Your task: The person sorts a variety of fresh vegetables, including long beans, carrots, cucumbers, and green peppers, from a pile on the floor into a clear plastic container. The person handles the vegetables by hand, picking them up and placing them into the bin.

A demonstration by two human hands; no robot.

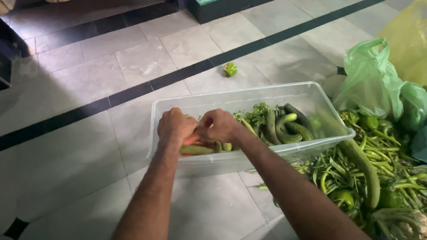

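Cucumbers (200, 149) gripped by both hands (199, 128) inside clear tub (251, 94).

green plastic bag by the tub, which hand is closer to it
Right. The right hand is inside the tub, on the side toward the green bag; the left hand sits farther away.

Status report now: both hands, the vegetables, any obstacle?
Left hand and right hand closed on vegetables inside clear plastic tub. Cucumbers alongside. Nothing blocking.
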